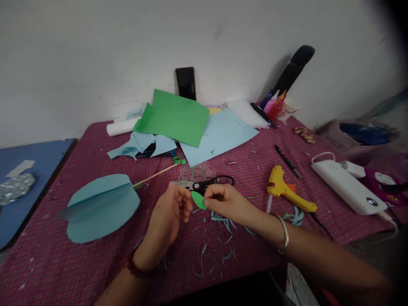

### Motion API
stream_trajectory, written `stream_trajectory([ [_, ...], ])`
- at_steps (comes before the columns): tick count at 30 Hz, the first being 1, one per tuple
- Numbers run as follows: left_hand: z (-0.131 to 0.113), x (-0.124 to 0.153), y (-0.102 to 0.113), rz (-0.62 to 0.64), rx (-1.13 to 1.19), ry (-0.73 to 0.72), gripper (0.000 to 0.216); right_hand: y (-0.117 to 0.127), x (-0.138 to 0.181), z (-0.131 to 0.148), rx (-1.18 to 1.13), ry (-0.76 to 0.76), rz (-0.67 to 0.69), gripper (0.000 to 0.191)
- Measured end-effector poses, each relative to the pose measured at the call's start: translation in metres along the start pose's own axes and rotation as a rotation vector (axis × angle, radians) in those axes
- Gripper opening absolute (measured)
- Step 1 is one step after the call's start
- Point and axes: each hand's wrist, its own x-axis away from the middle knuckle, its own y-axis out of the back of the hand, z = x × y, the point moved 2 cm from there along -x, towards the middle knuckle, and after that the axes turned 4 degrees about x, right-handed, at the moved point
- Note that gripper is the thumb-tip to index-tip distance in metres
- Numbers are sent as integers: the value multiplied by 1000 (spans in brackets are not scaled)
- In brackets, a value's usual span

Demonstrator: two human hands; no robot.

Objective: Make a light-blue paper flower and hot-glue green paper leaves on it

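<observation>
My right hand pinches a small green paper leaf over the red checked tablecloth. Just to its left, my left hand has its fingers curled, their tips close to the leaf; I cannot make out whether they touch it. Black-handled scissors lie right behind both hands. A light blue folded paper shape on a thin wooden stick lies to the left.
A yellow glue gun lies to the right, with a pen and a white power bank beyond. Green and blue paper sheets, glue bottles and a phone sit at the wall. Paper scraps litter the cloth.
</observation>
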Motion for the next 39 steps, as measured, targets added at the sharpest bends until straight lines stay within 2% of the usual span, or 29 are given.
stream_trajectory([
  [6, 8, -2, 0, 20, -159, -49, 22, -1, 0, -4, 3, 45, 9, 17],
  [11, 7, -3, -1, 0, -105, -38, 14, 5, 1, -1, 45, 70, -12, 13],
  [16, 4, -2, -2, -15, -90, -39, 14, 2, 3, 2, 54, 98, 39, 13],
  [20, 5, -1, -3, -39, -64, -21, 18, -2, 2, -1, 77, 123, 5, 11],
  [29, 2, -1, -1, 0, 122, 38, 48, 3, -3, -8, -27, 17, -43, 9],
  [32, 5, -2, 1, -8, 37, -19, 39, 1, -3, -8, -10, 39, -37, 10],
  [35, 10, -2, 2, -4, -98, -59, 27, 4, 0, -4, 103, 87, -3, 12],
  [39, 12, -4, 3, 23, -134, -80, 23, 21, 8, 7, 561, 320, -134, 5],
])
